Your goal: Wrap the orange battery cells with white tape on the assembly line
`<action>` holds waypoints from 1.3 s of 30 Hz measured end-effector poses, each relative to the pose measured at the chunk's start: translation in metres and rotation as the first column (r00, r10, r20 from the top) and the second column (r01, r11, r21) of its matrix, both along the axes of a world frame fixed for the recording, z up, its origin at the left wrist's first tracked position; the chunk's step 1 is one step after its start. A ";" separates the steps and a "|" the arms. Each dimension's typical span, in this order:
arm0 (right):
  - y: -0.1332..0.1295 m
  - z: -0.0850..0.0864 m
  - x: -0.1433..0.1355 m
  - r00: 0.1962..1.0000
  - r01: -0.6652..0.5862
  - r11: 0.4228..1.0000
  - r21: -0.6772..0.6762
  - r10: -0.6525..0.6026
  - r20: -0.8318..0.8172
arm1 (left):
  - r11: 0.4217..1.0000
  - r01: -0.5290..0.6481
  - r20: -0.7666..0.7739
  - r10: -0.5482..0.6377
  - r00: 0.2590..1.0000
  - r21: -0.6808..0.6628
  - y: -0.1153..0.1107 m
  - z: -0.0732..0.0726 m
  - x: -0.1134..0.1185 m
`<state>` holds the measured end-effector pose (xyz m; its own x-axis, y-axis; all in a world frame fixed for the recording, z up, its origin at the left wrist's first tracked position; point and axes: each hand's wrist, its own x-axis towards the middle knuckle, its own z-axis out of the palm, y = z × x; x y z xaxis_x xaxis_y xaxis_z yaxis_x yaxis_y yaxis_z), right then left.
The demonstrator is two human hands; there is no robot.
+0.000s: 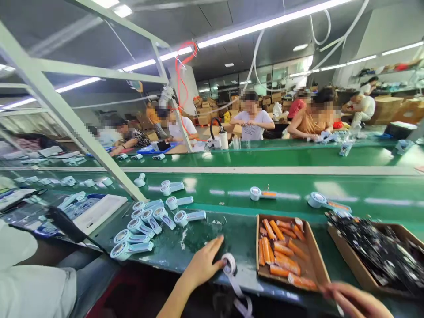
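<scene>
My left hand (205,261) rests at the front edge of the dark green bench, fingers stretched out, its thumb beside a roll of white tape (229,263) whose loose end hangs over the edge. My right hand (354,297), blurred by motion, is at the near right corner of a cardboard tray (316,247) of orange cylinders (283,260); its fingertips look close together, and whether they hold anything is hidden by the blur. Several light blue handheld devices with round heads (180,217) lie in a group left of my left hand.
A second cardboard box (347,258) heaped with black parts (380,251) stands at right. Two blue devices with orange inside (255,193) lie on the green belt (225,187). A slanted metal post (82,128) rises at left. A person's pale sleeve shows at lower left; people sit across the belt.
</scene>
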<state>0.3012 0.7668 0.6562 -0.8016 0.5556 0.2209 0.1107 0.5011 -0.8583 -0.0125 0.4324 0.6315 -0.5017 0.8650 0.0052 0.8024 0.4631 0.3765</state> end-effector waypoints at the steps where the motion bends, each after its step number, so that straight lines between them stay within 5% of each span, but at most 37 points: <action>1: -0.011 0.010 0.001 1.000 0.009 1.000 -0.006 -0.009 0.016 | 0.998 0.033 -0.035 -0.031 0.999 0.048 0.003 0.002 0.000; 6: -0.050 0.051 -0.033 0.974 -0.211 0.975 -0.071 0.204 -0.097 | 0.927 0.328 -0.158 -0.302 0.940 0.179 0.019 -0.006 -0.003; 13: -0.070 0.045 -0.060 0.936 -0.347 0.932 -0.105 0.337 -0.097 | 0.889 0.362 -0.184 -0.320 0.929 0.282 0.011 0.004 0.020; 18: -0.071 0.041 -0.058 0.933 -0.357 0.920 -0.158 0.343 -0.113 | 0.854 0.506 -0.271 -0.463 0.844 0.119 0.028 0.013 0.030; 21: -0.078 0.037 -0.059 0.944 -0.330 0.897 -0.293 0.312 -0.108 | 0.863 0.479 -0.325 -0.412 0.851 0.161 0.033 0.024 0.037; 24: -0.095 0.031 -0.064 0.949 -0.290 0.809 -0.511 0.311 -0.047 | 0.850 0.434 -0.397 -0.304 0.866 0.297 0.031 0.042 0.051; 28: -0.112 0.027 -0.070 0.829 -0.420 0.700 -0.577 0.555 0.070 | 0.813 0.481 -0.494 -0.286 0.821 0.328 0.029 0.057 0.061; 32: -0.114 0.031 -0.067 0.715 -0.514 0.608 -0.605 0.693 0.089 | 0.854 0.428 -0.549 -0.214 0.808 0.296 0.025 0.053 0.052; 36: -0.115 0.029 -0.072 0.818 -0.403 0.679 -0.613 0.568 0.092 | 0.855 0.421 -0.483 -0.243 0.841 0.302 0.024 0.048 0.055; 39: -0.119 0.026 -0.077 0.744 -0.473 0.538 -0.698 0.668 0.012 | 0.854 0.433 -0.435 -0.286 0.854 0.289 0.027 0.046 0.062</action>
